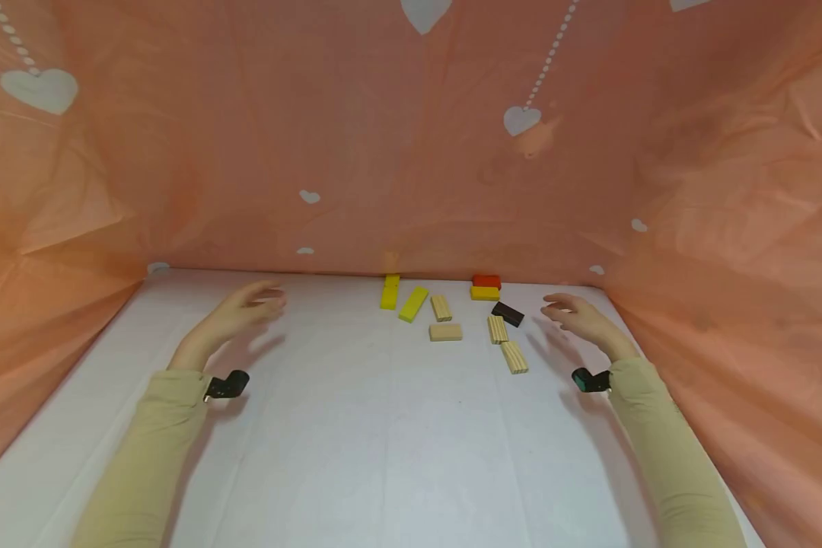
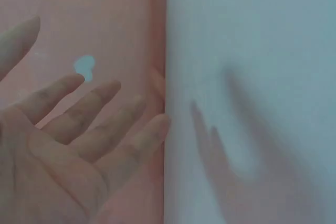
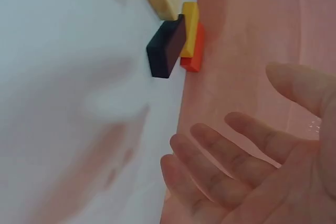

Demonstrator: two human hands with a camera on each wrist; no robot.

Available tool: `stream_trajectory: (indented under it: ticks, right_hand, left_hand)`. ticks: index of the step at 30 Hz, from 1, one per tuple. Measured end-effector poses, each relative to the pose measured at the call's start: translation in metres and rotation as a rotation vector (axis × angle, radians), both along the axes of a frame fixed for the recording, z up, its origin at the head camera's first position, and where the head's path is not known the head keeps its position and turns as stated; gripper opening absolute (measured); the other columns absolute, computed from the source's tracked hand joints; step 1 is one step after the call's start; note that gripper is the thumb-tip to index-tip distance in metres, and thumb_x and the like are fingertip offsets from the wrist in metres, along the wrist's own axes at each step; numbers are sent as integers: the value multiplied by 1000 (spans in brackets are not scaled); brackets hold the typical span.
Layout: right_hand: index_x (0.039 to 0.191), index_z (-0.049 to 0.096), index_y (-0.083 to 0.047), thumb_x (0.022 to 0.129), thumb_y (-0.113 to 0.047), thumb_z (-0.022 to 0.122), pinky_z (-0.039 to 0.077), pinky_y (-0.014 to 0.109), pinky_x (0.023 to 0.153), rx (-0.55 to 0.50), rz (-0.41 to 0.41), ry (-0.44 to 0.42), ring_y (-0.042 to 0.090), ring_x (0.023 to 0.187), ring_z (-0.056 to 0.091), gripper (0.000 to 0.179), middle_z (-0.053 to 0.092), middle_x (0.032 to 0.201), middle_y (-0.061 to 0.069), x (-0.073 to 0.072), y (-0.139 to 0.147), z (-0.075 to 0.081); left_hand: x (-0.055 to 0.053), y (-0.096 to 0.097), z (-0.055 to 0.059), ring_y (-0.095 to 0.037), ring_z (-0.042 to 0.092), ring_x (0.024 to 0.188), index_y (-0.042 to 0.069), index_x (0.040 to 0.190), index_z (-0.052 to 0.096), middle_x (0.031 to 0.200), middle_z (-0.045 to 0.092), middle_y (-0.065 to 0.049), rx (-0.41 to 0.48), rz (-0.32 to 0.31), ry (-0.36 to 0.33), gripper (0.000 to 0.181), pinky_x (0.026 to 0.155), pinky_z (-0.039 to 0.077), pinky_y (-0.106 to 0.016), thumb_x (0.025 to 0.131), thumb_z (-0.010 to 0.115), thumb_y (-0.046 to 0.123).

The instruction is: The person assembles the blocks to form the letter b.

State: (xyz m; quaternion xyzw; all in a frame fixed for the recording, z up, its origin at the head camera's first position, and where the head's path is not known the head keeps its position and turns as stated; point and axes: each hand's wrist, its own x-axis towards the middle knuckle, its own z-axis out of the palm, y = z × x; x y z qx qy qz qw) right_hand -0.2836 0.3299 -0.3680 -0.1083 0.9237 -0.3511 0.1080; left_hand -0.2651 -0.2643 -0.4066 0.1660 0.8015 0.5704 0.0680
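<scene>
1. Lying on the table's (image 1: 356,426) far side, right of centre, the black block (image 1: 508,314) was near the right hand (image 1: 582,318), whose grip was spread.
2. Four wooden blocks (image 1: 497,329) lay nearer or to its left; a yellow-orange block (image 1: 485,294) and red block (image 1: 486,281) lay farther.
3. The left hand (image 1: 233,316), grip spread, hung well left of the yellow blocks (image 1: 389,297).

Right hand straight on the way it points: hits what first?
Probably the black block, next along from the right hand in the head view. It looks raised off the table, so it might pass over; depth unclear.
</scene>
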Motion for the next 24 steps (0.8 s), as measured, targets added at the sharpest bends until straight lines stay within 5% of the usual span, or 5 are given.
stream_trajectory:
  ticks: [4,12,15,21,24]
  right_hand:
    - [141,33,8,101,-27,49,42,55,101,-91,2,-42,45,123,45,56,42,137,32,1,1,4]
    - [143,30,7,102,-26,46,38,57,103,-217,55,-72,46,124,43,55,35,141,34,9,5,11]
    - [143,31,7,103,-23,46,39,57,102,-261,65,-76,47,123,43,52,37,139,34,11,5,13]
    - [141,35,4,102,-23,47,43,52,101,-317,73,-114,48,122,44,49,40,137,33,14,3,12]
    - [142,35,3,102,-24,47,44,51,100,-308,80,-136,47,122,45,49,41,137,32,16,3,7]
  left_hand:
    - [-4,1,-4,-37,51,120,-3,145,28,142,38,-27,154,-78,-36,59,96,49,-44,98,55,21]
    - [10,34,21,-39,44,126,-5,146,24,143,39,-22,249,-82,-159,54,104,37,-56,103,46,19]
    - [6,38,12,-42,40,128,-3,146,28,144,38,-24,295,-111,-158,53,105,35,-58,102,47,19]
    - [-21,41,-33,-37,48,124,6,145,35,144,40,-20,328,-147,-186,56,100,46,-46,99,55,29]
    - [-11,57,-25,-36,47,125,4,145,35,144,41,-17,326,-146,-219,54,103,43,-46,99,54,25]
